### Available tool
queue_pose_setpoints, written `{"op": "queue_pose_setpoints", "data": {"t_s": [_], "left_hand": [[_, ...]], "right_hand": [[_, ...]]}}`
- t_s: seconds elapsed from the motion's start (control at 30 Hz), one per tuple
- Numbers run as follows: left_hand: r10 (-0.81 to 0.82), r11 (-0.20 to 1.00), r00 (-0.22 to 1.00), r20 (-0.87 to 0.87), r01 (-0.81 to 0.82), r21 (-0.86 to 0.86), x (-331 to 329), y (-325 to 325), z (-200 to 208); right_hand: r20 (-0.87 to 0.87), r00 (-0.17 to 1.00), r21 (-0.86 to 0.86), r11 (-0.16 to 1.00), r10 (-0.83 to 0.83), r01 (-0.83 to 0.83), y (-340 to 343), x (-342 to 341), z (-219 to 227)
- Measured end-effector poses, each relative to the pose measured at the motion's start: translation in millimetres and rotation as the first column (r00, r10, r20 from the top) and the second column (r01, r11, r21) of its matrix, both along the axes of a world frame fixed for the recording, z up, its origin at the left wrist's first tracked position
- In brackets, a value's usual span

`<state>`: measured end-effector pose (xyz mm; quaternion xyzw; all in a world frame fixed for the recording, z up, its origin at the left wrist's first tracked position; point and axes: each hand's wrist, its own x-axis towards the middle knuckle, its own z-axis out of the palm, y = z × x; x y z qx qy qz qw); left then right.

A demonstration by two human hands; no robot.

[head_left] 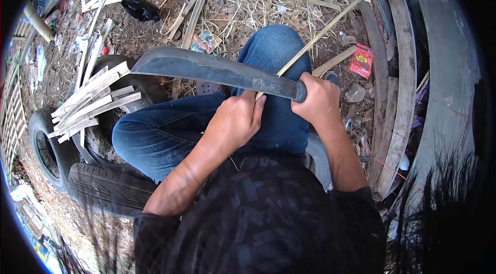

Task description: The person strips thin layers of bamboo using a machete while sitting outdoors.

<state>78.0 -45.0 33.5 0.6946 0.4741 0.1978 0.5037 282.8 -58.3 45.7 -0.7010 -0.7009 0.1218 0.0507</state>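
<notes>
1. The clearest risk, I judge, is a cut to the left hand (236, 120). Its thumb and index finger pinch the near end of the long, thin, pale-yellow bamboo strip (324, 36), right at the lower edge of the broad, dark-grey steel machete (206, 70). A slip of the blade toward the body could catch them; I cannot tell for certain which edge is honed.
2. The right hand (320, 97) is wrapped around the machete's handle, mostly hidden by the fingers. A loosened or twisted grip could turn the blade.
3. The leg in blue denim jeans (271, 47) lies below the crossing of blade and strip. Too hard a push could carry the edge into the cloth.
4. The strip's far end sticks out past the knee with no hand on it, so it could whip, roll or snap under uneven pressure.
5. Relative to the fingers: the strip runs from the left pinch, behind the blade, then up and rightward, away from the body. It passes just left of the right knuckles, apparently without touching them.
</notes>
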Motion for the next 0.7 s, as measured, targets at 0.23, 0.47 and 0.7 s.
{"op": "queue_pose_setpoints", "data": {"t_s": [0.23, 0.47, 0.7], "left_hand": [[-0.075, 0.997, 0.995, -0.064, 0.073, -0.031, -17.5, -6.0, 2.3], [-0.041, 0.999, 0.998, -0.057, 0.041, -0.002, -27.1, -12.9, 4.2], [-0.043, 0.998, 0.993, -0.113, 0.039, -0.042, -41.1, -19.4, 14.0]], "right_hand": [[-0.005, 1.0, 0.035, 0.999, -0.013, 0.013, -1.2, 0.9, -3.7], [0.022, 0.999, 0.085, 0.996, 0.038, -0.04, -2.2, -4.8, -6.3], [0.014, 0.998, 0.128, 0.99, 0.064, -0.065, -4.0, -6.9, -7.9]]}}
